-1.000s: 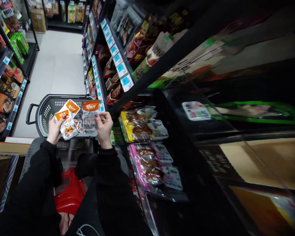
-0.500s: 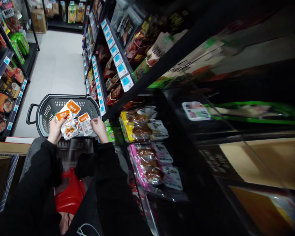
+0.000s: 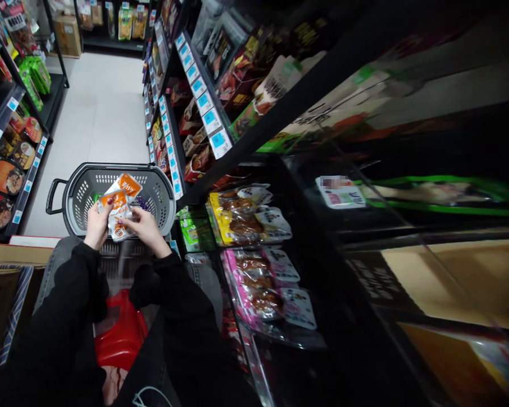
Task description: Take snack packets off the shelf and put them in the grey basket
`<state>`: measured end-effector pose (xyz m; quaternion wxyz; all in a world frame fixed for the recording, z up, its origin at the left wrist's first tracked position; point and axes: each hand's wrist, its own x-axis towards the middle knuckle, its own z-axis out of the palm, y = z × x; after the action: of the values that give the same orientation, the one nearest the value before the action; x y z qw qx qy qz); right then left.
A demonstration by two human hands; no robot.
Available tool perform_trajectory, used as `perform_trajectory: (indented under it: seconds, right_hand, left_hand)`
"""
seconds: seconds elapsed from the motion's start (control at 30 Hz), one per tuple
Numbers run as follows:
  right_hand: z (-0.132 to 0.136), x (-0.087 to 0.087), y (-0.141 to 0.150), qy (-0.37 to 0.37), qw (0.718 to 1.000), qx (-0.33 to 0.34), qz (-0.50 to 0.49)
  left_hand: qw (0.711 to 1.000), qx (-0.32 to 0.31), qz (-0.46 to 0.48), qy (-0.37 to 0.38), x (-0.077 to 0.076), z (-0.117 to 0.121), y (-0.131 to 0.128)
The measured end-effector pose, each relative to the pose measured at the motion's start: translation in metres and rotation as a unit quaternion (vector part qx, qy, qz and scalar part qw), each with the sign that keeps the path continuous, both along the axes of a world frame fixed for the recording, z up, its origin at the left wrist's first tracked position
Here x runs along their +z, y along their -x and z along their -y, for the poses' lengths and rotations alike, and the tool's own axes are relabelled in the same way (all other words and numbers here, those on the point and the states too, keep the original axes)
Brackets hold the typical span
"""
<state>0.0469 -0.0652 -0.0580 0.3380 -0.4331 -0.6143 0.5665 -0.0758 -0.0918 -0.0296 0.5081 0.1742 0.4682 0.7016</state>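
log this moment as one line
left hand: holding orange-and-white packets | right hand: at the packets, grip unclear | grey basket: below the packets

Floor (image 3: 97, 96): pale, smooth, running between black shelving. Brown carton (image 3: 67, 35): far end, standing on floor. Yellow-and-green packet (image 3: 126, 22): hanging, far shelf. Bright green packets (image 3: 36, 73): bunched, left shelving. Round-labelled tubs (image 3: 2, 176): several, red, orange and dark, lower left shelf. Price tags (image 3: 201, 100): blue and white, in rows along right shelf edges. Yellow-trimmed packs (image 3: 240, 215): clear-fronted, brown contents. Pink-trimmed packs (image 3: 261, 282): similar, just beside the yellow. Red plastic article (image 3: 121, 333): glossy, lower centre, partly hidden. Cardboard (image 3: 458, 277): far right, blurred.
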Motion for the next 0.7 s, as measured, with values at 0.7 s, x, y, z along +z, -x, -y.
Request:
perform_trajectory:
  seconds: [0.7]
  right_hand:
    - [-0.015, 0.013, -0.021, -0.017, 0.959, -0.192, -0.209]
  left_hand:
    - [0.998, -0.046, 0.026, -0.034, 0.002, 0.003, 0.009]
